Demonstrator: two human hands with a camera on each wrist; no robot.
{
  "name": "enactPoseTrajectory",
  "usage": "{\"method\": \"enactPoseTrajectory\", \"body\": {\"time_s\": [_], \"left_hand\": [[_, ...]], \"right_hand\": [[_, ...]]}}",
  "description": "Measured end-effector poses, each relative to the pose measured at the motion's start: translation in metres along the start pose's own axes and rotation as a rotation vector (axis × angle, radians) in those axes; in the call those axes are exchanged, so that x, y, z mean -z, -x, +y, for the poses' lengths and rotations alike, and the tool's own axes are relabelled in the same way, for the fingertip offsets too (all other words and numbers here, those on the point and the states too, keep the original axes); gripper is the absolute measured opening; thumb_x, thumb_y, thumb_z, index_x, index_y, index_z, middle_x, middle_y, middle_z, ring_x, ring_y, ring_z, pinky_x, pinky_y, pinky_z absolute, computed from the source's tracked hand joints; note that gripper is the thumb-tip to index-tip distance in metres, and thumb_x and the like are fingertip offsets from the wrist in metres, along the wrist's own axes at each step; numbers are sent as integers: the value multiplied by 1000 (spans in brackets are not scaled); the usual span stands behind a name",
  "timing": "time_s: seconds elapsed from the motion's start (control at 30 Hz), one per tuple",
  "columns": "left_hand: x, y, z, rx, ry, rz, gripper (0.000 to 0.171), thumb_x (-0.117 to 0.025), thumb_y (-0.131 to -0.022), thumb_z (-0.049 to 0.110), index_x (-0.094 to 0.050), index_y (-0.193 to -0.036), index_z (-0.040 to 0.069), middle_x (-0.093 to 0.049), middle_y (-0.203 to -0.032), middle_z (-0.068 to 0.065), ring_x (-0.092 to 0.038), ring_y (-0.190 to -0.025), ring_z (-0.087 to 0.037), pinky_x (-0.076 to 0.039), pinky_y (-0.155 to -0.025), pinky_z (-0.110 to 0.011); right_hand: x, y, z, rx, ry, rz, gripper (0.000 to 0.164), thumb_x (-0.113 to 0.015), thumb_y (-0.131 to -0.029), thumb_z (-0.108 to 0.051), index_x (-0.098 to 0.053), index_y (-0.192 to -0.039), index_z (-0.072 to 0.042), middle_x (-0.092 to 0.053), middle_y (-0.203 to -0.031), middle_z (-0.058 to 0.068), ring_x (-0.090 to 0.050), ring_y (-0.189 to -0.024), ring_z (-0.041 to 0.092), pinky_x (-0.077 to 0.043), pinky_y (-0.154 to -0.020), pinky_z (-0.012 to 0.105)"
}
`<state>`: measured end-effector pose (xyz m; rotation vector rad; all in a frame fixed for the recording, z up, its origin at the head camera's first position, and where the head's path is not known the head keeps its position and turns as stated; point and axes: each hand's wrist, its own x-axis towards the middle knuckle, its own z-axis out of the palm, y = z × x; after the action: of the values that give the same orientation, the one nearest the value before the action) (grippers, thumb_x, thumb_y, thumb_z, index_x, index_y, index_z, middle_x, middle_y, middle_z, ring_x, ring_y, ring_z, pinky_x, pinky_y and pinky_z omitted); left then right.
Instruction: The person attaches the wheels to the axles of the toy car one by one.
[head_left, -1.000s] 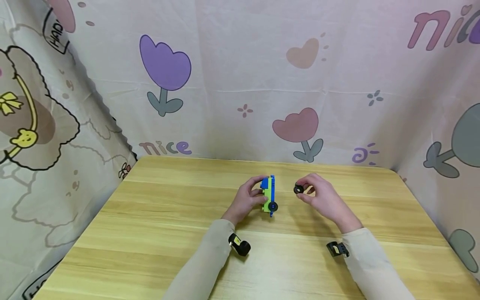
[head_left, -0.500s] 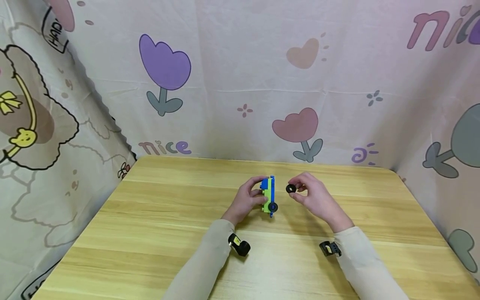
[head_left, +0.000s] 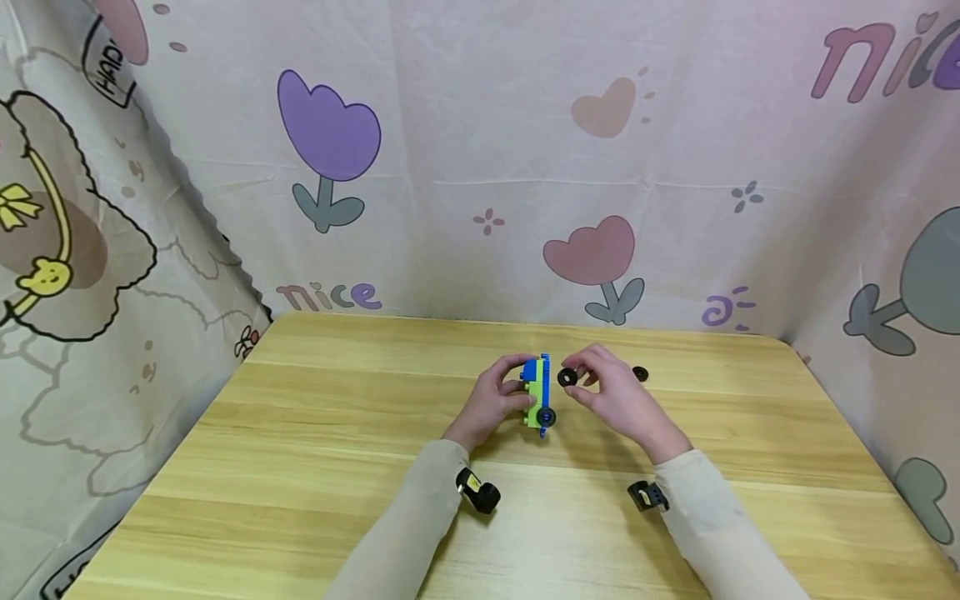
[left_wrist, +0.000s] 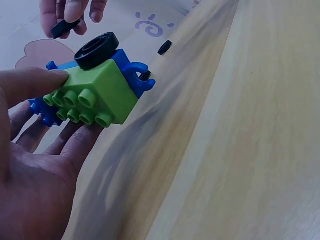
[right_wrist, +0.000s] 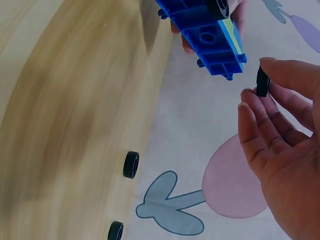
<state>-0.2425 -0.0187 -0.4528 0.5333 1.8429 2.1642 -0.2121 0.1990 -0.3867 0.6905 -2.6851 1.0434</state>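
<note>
My left hand (head_left: pixel 489 406) grips a toy car (head_left: pixel 535 396) built of green and blue blocks, thumb on the green block in the left wrist view. It is turned so its blue underside (right_wrist: pixel 207 37) faces my right hand (head_left: pixel 622 408). One black wheel (left_wrist: pixel 96 51) sits on the car at the near end. My right hand pinches another black wheel (right_wrist: pixel 262 81) between thumb and fingers. That wheel is held just right of the car's far end, with a small gap between them.
Two loose black wheels, one nearer (right_wrist: pixel 131 164) and one lower (right_wrist: pixel 115 231) in the right wrist view, stand on the wooden table (head_left: pixel 300 467). In the head view, one wheel (head_left: pixel 640 374) shows beyond my right hand. A printed cloth (head_left: pixel 450 125) hangs behind the table.
My right hand has moved left with its wheel, closer to the car, uncovering a wheel on the table behind it. My left hand and the car have hardly moved.
</note>
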Motion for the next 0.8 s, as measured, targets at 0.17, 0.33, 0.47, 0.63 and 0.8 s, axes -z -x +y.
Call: {"method": "enactPoseTrajectory", "body": {"time_s": [0.17, 0.33, 0.47, 0.63, 0.8], "left_hand": [[0, -1, -2, 0, 1, -10, 61, -63, -87, -13, -49, -141, 12, -35, -152, -10, -53, -123, -35, -53, -88, -39], [0, -1, -3, 7, 17, -23, 63, -62, -88, -13, -47, -144, 11, -38, -149, -12, -55, -120, -34, -54, -86, -40], [0, 0, -3, 10, 22, -26, 63, -62, -88, -13, -49, -144, 13, -41, -147, -12, -56, -119, -32, -54, -86, -39], [0, 0, -3, 11, 24, -24, 63, -63, -86, -14, -52, -141, 13, -41, -148, -10, -57, -119, -31, -54, -87, -38], [0, -1, -4, 2, 12, -31, 62, -64, -86, -14, -52, -141, 13, -42, -147, -8, -59, -117, -30, -54, -86, -37]], "right_hand": [[-3, -2, -3, -9, -4, -1, 28, -75, -86, -6, -65, -112, -4, -59, -105, 3, -60, -93, 24, -52, -80, 45], [-5, -5, -6, -7, -23, -1, 30, -76, -86, -6, -65, -114, -2, -59, -107, 3, -61, -93, 24, -52, -80, 45], [-7, -7, -7, 3, -26, 2, 30, -76, -85, -5, -65, -114, -2, -59, -107, 3, -61, -92, 24, -52, -79, 43], [-11, -9, -7, 19, -8, 7, 30, -76, -85, -3, -64, -112, -2, -59, -106, 4, -59, -91, 22, -51, -78, 37], [-15, -12, -6, 30, 6, 15, 29, -76, -84, -2, -64, -111, -2, -58, -104, 4, -58, -91, 21, -52, -78, 37]]}}
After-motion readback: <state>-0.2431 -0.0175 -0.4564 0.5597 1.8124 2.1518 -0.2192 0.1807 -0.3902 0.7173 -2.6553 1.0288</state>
